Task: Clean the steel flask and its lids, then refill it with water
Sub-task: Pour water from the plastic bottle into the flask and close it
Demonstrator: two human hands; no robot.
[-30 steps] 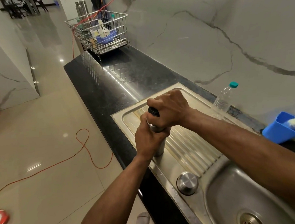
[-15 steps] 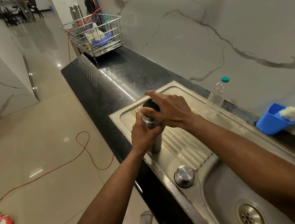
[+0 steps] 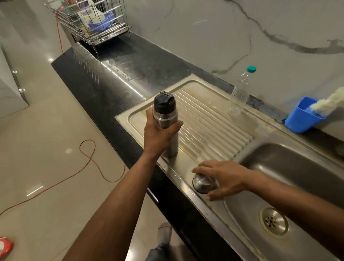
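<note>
The steel flask (image 3: 170,142) stands upright on the near edge of the sink's ribbed drainboard (image 3: 210,124). Its black inner lid (image 3: 164,101) sits on the neck. My left hand (image 3: 159,133) is wrapped around the flask's upper body. The steel outer cap (image 3: 202,184) lies dome-up on the steel rim between drainboard and basin. My right hand (image 3: 222,177) reaches over the cap, fingers spread and curled around its far side, thumb on the near side; part of the cap is hidden under the palm.
The sink basin (image 3: 299,176) with its drain (image 3: 273,223) is at the right. A clear plastic bottle (image 3: 240,90) with a teal cap stands by the wall, next to a blue holder (image 3: 302,115) with a white brush. A wire rack (image 3: 95,19) sits at the counter's far end.
My right hand has left the black lid on the flask and moved down and right to the steel cap. My left hand still holds the flask upright.
</note>
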